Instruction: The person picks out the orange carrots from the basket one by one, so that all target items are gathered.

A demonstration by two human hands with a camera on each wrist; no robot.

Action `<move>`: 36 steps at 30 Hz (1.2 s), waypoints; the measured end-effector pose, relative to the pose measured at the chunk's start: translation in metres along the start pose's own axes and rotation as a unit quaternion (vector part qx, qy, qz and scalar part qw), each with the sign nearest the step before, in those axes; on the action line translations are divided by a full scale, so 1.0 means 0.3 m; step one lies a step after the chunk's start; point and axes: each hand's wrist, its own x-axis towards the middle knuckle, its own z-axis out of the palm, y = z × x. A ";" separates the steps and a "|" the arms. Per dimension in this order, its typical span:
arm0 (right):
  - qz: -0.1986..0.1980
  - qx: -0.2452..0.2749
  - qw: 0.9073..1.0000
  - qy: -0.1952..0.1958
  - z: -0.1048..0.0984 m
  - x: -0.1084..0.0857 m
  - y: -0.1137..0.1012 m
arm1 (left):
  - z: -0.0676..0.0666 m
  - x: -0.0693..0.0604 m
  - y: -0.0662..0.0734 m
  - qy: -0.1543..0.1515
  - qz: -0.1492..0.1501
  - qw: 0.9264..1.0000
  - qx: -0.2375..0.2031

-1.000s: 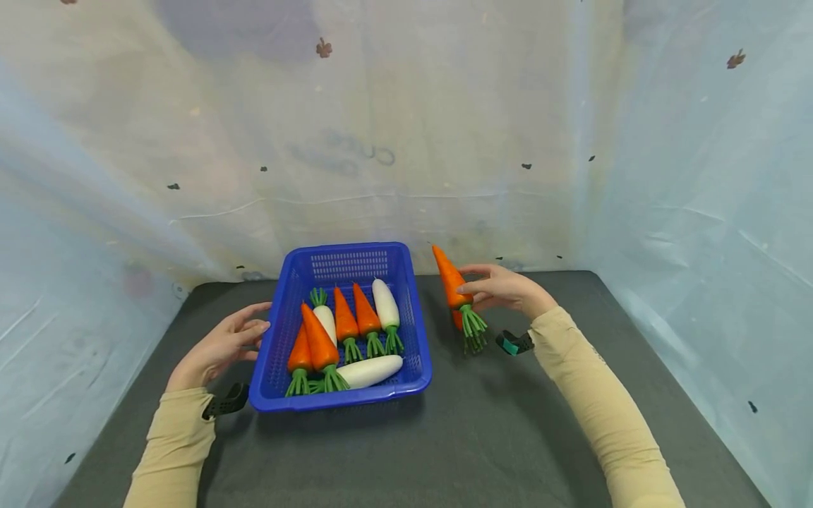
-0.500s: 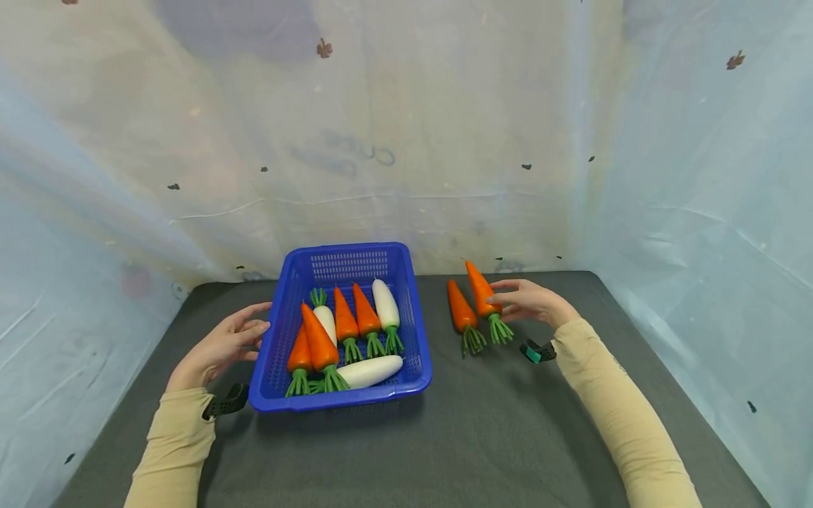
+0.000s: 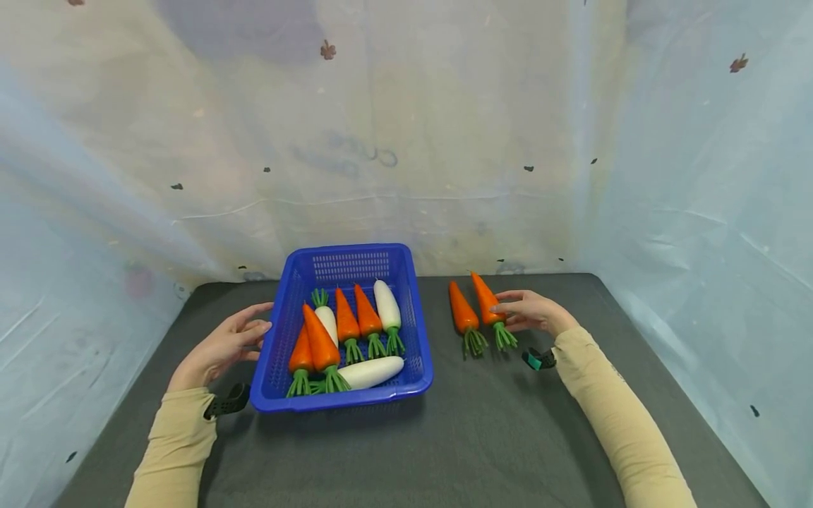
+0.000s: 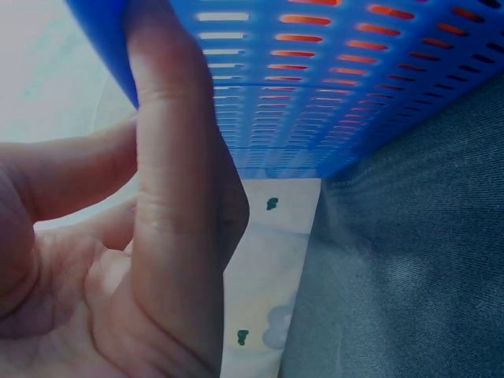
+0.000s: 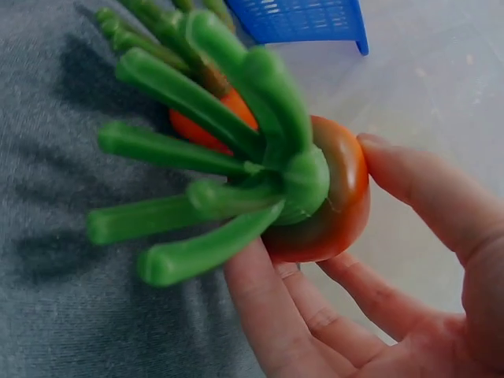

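My left hand (image 3: 222,346) touches the left side of a blue perforated plastic basket (image 3: 343,401). In the left wrist view, fingers (image 4: 177,181) reach up to the basket's rim. Several orange carrots (image 3: 320,339) and three white radishes (image 3: 371,372), all with green stems, lie inside it. Right of the basket, my right hand (image 3: 533,310) pinches a carrot (image 3: 485,299) between thumb and fingers, its tip pointing away from me. The right wrist view shows its green stems (image 5: 213,181) close up. Just left of it, another carrot (image 3: 463,308) lies on the table.
A dark grey cloth covers the table (image 3: 406,451). Behind it and along both sides hang pale plastic sheets (image 3: 406,141) with small dark and brown marks. The basket stands left of the table's middle.
My right hand has moved right with its carrot, away from the other carrot it had overlapped, then lowered it beside that one. My left hand and the basket have stayed in place.
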 end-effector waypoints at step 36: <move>0.012 -0.061 0.997 0.050 0.060 0.040 0.018 | 0.002 -0.007 0.011 0.002 -0.003 1.000 0.009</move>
